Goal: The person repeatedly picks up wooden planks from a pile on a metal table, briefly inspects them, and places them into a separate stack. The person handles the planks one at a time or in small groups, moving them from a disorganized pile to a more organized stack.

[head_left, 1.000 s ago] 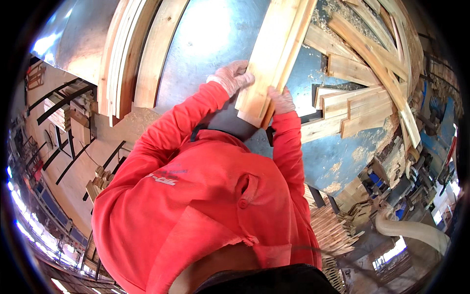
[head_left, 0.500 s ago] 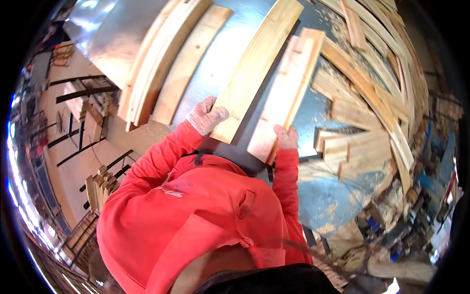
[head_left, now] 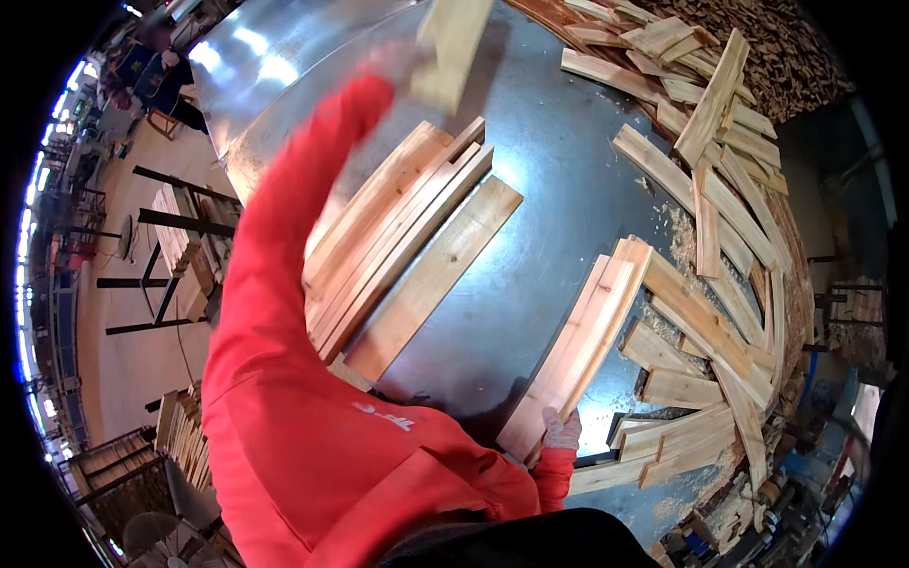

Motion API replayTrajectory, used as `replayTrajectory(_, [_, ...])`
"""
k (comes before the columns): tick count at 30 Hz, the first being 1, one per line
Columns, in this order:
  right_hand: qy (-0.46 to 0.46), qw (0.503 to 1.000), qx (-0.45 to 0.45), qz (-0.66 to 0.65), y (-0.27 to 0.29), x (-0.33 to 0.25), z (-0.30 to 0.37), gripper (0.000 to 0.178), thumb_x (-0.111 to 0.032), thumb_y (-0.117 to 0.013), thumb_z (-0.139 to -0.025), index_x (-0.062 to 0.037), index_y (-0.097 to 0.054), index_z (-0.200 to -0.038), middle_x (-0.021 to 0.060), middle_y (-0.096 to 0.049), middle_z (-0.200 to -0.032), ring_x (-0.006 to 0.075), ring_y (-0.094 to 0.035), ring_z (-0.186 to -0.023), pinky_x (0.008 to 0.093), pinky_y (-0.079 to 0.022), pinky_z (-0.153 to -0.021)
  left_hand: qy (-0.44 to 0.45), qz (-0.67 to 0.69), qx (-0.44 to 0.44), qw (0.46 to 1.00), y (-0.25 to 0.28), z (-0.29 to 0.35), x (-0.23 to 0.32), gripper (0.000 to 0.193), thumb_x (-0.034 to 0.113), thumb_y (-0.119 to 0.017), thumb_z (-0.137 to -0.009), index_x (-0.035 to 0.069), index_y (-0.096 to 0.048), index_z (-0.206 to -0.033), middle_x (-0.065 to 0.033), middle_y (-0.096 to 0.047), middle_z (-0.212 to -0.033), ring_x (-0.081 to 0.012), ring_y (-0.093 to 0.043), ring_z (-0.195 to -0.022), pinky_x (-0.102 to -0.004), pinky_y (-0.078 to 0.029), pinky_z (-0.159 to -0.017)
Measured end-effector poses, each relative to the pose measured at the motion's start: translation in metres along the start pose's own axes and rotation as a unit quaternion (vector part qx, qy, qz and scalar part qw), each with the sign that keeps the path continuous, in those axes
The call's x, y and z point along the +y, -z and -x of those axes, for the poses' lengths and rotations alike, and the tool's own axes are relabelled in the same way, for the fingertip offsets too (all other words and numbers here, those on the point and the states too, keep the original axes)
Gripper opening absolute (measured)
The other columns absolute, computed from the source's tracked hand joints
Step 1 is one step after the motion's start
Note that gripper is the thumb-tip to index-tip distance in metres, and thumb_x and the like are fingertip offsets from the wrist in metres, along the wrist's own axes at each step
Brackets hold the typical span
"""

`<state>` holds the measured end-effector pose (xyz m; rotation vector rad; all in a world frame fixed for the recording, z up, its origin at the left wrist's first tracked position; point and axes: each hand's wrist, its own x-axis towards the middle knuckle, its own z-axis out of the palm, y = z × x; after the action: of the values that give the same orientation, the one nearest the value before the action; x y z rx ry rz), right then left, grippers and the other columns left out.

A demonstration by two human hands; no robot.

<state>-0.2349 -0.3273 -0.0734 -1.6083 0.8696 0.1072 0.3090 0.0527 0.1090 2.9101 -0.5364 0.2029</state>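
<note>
My left arm stretches far out over the metal table, and my left hand (head_left: 396, 68), smeared by motion, is at the side of a pale wooden board (head_left: 454, 52). It appears to grip that board, whose far end is cut off by the picture's top edge. Close to my body, my right hand (head_left: 561, 430) is closed on the near end of a pair of boards (head_left: 579, 346) lying side by side. Between my arms are a stack of long boards (head_left: 398, 237) and a single knotty board (head_left: 440, 275) alongside it.
The shiny metal table (head_left: 540, 123) carries scattered boards (head_left: 724, 237) and sawdust along its right side. Wood offcuts are heaped at the far right. On the left, a black metal rack (head_left: 180, 227) holds more boards. A person (head_left: 156, 76) is at the far left.
My left hand has swung forward and away with the pale board, from near my body to the far part of the table. My right hand stays on its boards; the view has shifted.
</note>
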Motion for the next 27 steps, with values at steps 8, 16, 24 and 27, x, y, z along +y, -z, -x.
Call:
replayTrajectory(8, [-0.022,0.976,0.032,0.215,-0.048,-0.061,0.006,0.062,-0.039,-0.074,-0.075,0.0052,-0.057,-0.115,0.0205,-0.067,-0.097,0.0322,-0.065,-0.085,0.0399,-0.050,-0.076,-0.179,0.018,0.096,0.979,0.022,-0.092,-0.013,0.032,0.027,-0.062,-0.082,0.009,-0.065,-0.109,-0.0123,-0.065,-0.107,-0.0231,-0.062,-0.093,-0.0404,-0.050,-0.077])
replayTrajectory(16, [0.008,0.997,-0.019,0.075,-0.123,-0.051,-0.002,0.045,-0.036,-0.074,-0.079,-0.0008,-0.061,-0.102,0.0173,-0.067,-0.085,0.0303,-0.064,-0.074,0.0414,-0.050,-0.066,0.122,-0.019,-0.290,0.949,-0.093,0.301,0.172,0.102,0.059,-0.068,-0.074,0.002,-0.023,-0.146,-0.0272,-0.027,-0.148,-0.0419,-0.027,-0.137,-0.0510,-0.028,-0.108])
replayTrajectory(24, [0.020,0.948,-0.060,0.311,-0.173,-0.065,0.019,0.053,-0.041,-0.073,-0.078,-0.0036,-0.054,-0.109,0.0170,-0.066,-0.097,0.0309,-0.064,-0.082,0.0379,-0.052,-0.072,0.186,0.024,-0.258,0.948,-0.121,0.344,0.124,0.081,0.034,-0.062,-0.082,0.005,-0.020,-0.145,-0.0279,-0.037,-0.141,-0.0427,-0.043,-0.126,-0.0482,-0.041,-0.100])
replayTrajectory(27, [-0.013,0.937,-0.158,0.311,-0.236,-0.109,0.042,0.067,-0.054,-0.066,-0.077,-0.0070,-0.046,-0.121,0.0158,-0.061,-0.115,0.0352,-0.061,-0.104,0.0443,-0.049,-0.087,0.241,0.141,-0.336,0.900,-0.075,0.330,0.106,0.059,0.032,-0.054,-0.085,0.010,-0.042,-0.138,-0.0202,-0.064,-0.113,-0.0365,-0.062,-0.105,-0.0438,-0.051,-0.087])
